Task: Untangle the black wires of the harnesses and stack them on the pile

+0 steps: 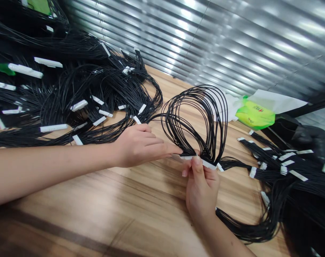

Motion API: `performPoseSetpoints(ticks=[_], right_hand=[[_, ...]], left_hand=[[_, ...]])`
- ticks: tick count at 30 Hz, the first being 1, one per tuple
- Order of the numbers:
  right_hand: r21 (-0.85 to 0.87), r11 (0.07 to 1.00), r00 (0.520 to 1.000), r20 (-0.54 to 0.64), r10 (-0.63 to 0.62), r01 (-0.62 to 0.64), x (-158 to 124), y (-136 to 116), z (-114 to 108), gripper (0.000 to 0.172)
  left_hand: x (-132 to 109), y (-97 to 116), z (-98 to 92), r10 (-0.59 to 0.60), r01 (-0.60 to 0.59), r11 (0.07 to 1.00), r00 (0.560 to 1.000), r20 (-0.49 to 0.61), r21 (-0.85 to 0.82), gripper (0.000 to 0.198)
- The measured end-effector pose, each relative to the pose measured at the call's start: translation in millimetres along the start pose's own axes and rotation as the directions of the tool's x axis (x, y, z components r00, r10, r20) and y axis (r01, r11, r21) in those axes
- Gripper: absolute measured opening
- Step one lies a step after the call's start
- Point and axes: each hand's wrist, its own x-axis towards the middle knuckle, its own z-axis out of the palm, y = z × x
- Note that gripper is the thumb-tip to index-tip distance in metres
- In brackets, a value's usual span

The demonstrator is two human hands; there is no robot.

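Wood-grain table (103, 203), silvery blinds (205, 43) behind

Cable heap (98, 85) left on table (141, 200); wire harness (211, 142) between; second heap (296, 175) right; blinds (205, 39) behind.

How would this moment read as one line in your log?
right hand: pinching white connectors | left hand: index finger at their left end | looped black wires: arching above | cable piles: both sides

tabletop (103, 203): smooth wood-grain; blinds (232, 46): glossy, metallic; connector (209, 164): plastic; wires (211, 141): smooth, plastic-coated
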Motion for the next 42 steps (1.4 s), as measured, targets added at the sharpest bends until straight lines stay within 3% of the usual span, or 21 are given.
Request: performPoseSetpoints(ticks=[11, 25, 36, 42], right_hand=[[0.029, 0.999, 0.998, 0.046, 0.035, -0.037, -0.1, -0.9, -0.9, 0.023], [0.099, 0.994, 0.995, 0.093, 0.045, -0.054, -1.0, 1.0, -2.1, 0.012], [0.099, 0.989, 0.993, 0.038, 0.111, -0.114, 0.7, -0.4, -1.5, 0.02], [0.071, 0.992, 0.995, 0.033, 0.099, -0.101, 0.6, 0.6, -1.2, 0.02]], left_hand=[[1.4, 0.8, -1.3, 0.01, -0.01, 1.0, 1.0, -0.024, -0.005, 0.017], [-0.5, -0.8, -2.1, 0.087, -0.081, 0.992, 0.994, -0.062, 0.101, 0.027], [4.6, 2.0, -2.5, 0.022, -0.017, 0.995, 0.998, -0.054, 0.096, 0.017], [3.3, 0.9, -3.0, 0.056, -0.053, 0.993, 0.998, -0.027, 0.103, 0.022]])
